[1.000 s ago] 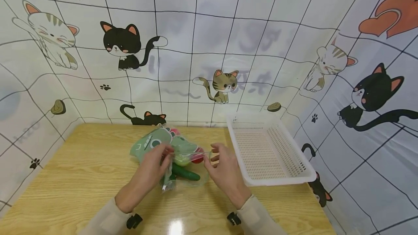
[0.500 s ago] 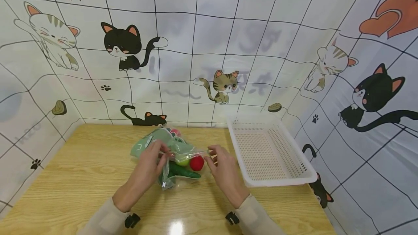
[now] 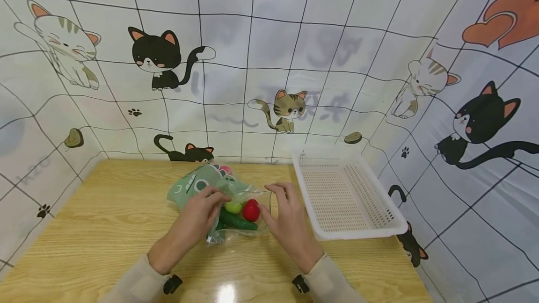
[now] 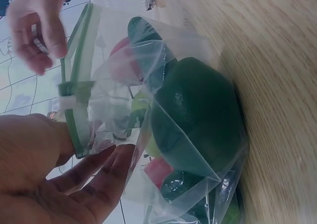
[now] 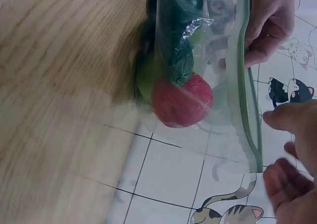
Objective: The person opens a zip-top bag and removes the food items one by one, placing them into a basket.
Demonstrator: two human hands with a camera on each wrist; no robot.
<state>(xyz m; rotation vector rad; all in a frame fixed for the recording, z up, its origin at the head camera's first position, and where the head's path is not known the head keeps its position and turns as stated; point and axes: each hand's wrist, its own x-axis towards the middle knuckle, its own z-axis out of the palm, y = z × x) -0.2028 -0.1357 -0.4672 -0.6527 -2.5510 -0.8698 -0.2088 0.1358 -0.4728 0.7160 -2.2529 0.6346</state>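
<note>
A clear zip bag (image 3: pixel 241 191) with a green cartoon face print lies on the table. Inside are a red round fruit (image 5: pixel 182 101), a light green round one (image 3: pixel 233 207), a cucumber (image 3: pixel 237 221) and a bulky dark green piece (image 4: pixel 195 112). My left hand (image 3: pixel 197 214) pinches the bag's left side near its mouth, the thumb partly hidden behind the green zip strip (image 4: pixel 79 60). At the other end of the mouth, my right hand (image 3: pixel 290 219) is held with thumb and fingers apart, very near the strip; the right wrist view shows no grip on it.
A white perforated plastic basket (image 3: pixel 353 200) stands on the wooden table (image 3: pixel 105 228), right of my right hand. Behind the table hangs a white sheet (image 3: pixel 236 74) printed with cartoon cats. More pink and green items show through the bag's far end.
The bag's mouth has spread and the stretched strip has lifted away, so the red fruit and cucumber show more plainly. My right hand's fingers have parted from the bag's edge.
</note>
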